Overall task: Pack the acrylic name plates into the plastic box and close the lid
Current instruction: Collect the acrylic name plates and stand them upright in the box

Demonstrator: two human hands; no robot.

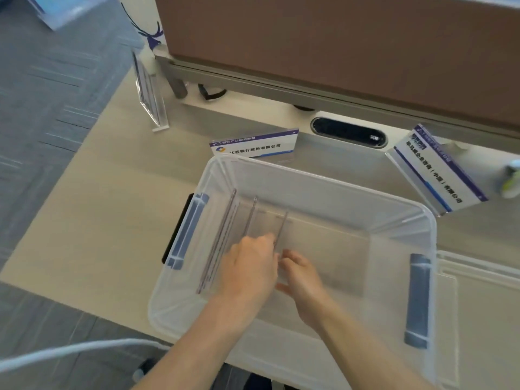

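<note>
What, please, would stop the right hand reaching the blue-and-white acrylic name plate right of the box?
Likely yes: only the clear plastic box wall stands between the right hand and that name plate.

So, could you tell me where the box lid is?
In the head view, the lid lies flat on the desk, right of the plastic box.

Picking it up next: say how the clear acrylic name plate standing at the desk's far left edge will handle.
The clear acrylic name plate looks rigid, unlikely to flex. Its glossy faces may be slippery. Tall on a narrow base by the beige desk edge, it could tip if pushed.
</note>
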